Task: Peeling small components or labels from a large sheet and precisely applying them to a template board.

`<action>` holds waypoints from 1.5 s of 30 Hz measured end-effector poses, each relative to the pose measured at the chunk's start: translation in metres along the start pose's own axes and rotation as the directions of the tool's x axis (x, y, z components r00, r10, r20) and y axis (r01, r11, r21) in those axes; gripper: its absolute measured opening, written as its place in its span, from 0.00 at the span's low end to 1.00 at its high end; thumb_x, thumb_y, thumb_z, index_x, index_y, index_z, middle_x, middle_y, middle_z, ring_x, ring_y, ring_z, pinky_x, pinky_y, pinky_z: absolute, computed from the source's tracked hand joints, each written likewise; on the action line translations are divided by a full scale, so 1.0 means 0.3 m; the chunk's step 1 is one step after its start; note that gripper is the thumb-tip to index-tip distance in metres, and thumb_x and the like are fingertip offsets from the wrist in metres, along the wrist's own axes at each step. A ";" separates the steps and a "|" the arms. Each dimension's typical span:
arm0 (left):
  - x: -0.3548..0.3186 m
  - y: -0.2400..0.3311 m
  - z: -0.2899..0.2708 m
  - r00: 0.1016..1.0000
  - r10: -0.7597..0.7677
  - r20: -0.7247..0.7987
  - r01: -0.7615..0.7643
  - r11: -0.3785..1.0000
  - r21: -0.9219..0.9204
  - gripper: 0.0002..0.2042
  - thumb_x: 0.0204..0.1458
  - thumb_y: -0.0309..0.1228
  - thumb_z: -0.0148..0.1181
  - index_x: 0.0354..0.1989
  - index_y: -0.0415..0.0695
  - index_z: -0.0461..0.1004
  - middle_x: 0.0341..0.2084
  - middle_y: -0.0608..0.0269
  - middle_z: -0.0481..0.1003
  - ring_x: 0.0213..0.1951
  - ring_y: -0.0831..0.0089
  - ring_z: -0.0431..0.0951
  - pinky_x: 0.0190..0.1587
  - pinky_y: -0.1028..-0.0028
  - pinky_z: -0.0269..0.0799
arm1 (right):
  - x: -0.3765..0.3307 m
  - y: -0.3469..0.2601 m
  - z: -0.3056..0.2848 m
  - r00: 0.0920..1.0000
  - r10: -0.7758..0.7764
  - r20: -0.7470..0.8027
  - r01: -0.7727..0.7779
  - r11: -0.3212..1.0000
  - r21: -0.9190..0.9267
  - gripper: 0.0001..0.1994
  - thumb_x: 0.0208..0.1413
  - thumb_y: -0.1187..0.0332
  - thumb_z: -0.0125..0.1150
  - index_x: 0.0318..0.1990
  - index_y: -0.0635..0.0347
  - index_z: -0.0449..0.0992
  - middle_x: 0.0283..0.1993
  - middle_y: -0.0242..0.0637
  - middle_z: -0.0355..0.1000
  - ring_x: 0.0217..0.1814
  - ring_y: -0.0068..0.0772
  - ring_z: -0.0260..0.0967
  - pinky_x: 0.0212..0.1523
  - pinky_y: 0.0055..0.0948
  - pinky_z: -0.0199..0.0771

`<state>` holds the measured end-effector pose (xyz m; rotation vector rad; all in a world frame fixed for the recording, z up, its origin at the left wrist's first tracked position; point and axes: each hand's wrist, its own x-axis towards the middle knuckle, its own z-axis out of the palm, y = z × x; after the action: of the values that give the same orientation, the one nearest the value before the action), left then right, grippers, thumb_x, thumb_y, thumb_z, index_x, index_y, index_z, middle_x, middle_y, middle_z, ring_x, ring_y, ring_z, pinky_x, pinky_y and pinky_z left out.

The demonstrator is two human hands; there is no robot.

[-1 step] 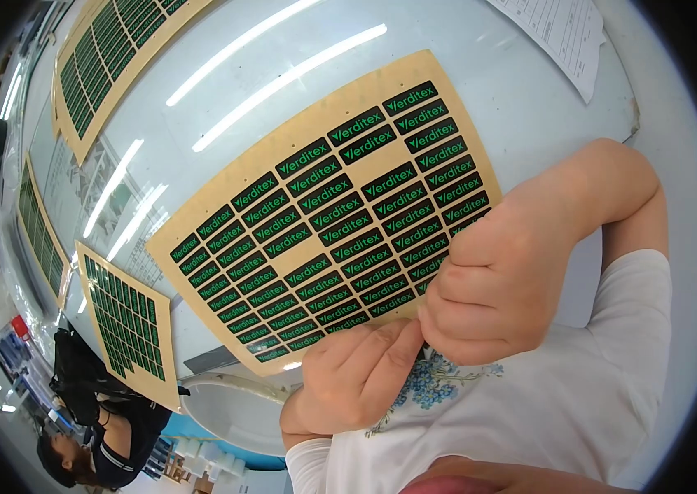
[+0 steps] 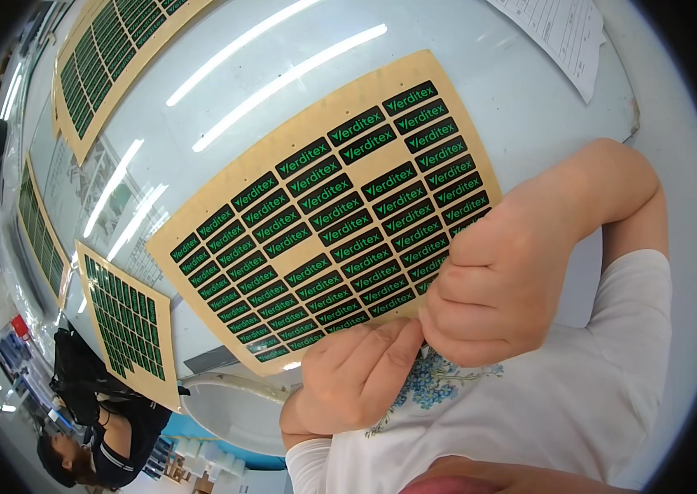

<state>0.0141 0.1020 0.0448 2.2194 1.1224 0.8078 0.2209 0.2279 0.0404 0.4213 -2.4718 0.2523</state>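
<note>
A large tan sheet (image 2: 380,167) lies before me on the glossy table, carrying rows of small black rectangular labels (image 2: 307,156) with green lettering. Two bare tan gaps show among the rows. At the sheet's near edge my left hand (image 2: 357,375) is closed, its fingers bent and pressed together. My right hand (image 2: 501,288) is curled into a fist over the near right corner, covering some labels. The fingertips of both hands meet in front of my chest. Whatever is pinched between them is hidden.
Similar label sheets lie at the far left (image 2: 130,45), the left edge (image 2: 39,222) and the near left (image 2: 130,329). A printed white paper (image 2: 559,41) is at the far right. A pale round basin (image 2: 229,412) stands below left, near another person (image 2: 118,436).
</note>
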 end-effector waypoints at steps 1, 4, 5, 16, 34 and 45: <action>0.001 0.001 0.000 1.000 -0.001 0.000 0.001 1.000 0.008 0.17 0.39 0.23 0.60 0.41 0.32 0.76 0.31 0.56 0.77 0.25 0.71 0.74 0.26 0.76 0.69 | 0.001 0.000 0.001 1.000 0.003 -0.012 -0.002 1.000 0.020 0.04 0.45 0.72 0.57 0.23 0.59 0.71 0.20 0.25 0.61 0.19 0.17 0.55 0.18 0.18 0.48; -0.003 -0.001 0.007 0.999 0.016 0.028 -0.017 1.000 0.019 0.17 0.39 0.24 0.59 0.41 0.32 0.76 0.32 0.56 0.77 0.25 0.71 0.74 0.26 0.75 0.69 | -0.002 0.001 0.004 1.000 -0.004 -0.016 0.005 1.000 0.029 0.05 0.46 0.72 0.56 0.22 0.58 0.70 0.19 0.24 0.59 0.18 0.17 0.54 0.18 0.18 0.46; -0.001 0.000 0.008 0.999 0.017 0.030 -0.018 1.000 0.018 0.17 0.39 0.24 0.59 0.41 0.32 0.76 0.32 0.56 0.77 0.25 0.71 0.74 0.26 0.75 0.69 | -0.004 -0.001 0.006 1.000 -0.002 -0.016 0.003 1.000 0.028 0.05 0.46 0.72 0.56 0.22 0.58 0.70 0.19 0.24 0.59 0.18 0.17 0.54 0.18 0.18 0.46; 0.033 0.008 0.032 0.998 0.049 -0.037 -0.048 0.998 0.042 0.16 0.43 0.27 0.62 0.41 0.32 0.76 0.31 0.57 0.77 0.26 0.72 0.75 0.25 0.76 0.69 | -0.009 -0.010 0.016 1.000 0.015 0.007 -0.015 0.999 0.038 0.17 0.56 0.65 0.57 0.17 0.53 0.62 0.16 0.22 0.51 0.16 0.17 0.49 0.17 0.20 0.43; -0.007 0.019 0.038 0.980 0.016 -0.198 -0.020 1.000 -0.016 0.16 0.43 0.24 0.69 0.42 0.33 0.78 0.30 0.54 0.79 0.29 0.65 0.80 0.28 0.75 0.74 | 0.001 0.001 0.018 0.992 0.096 -0.085 -0.087 0.991 0.098 0.19 0.55 0.67 0.60 0.16 0.52 0.59 0.17 0.21 0.50 0.14 0.16 0.49 0.15 0.19 0.44; -0.010 0.050 0.036 0.959 -0.226 -0.172 0.164 0.935 -0.315 0.14 0.42 0.17 0.68 0.40 0.37 0.77 0.34 0.54 0.80 0.31 0.63 0.81 0.32 0.74 0.77 | -0.004 0.005 0.028 0.984 0.066 -0.167 -0.055 0.996 0.072 0.19 0.58 0.61 0.61 0.18 0.53 0.62 0.18 0.21 0.51 0.14 0.16 0.50 0.14 0.19 0.47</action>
<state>0.0280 0.0898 0.0467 1.7750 1.2065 1.0619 0.2168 0.2272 0.0327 0.3381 -2.3163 0.3817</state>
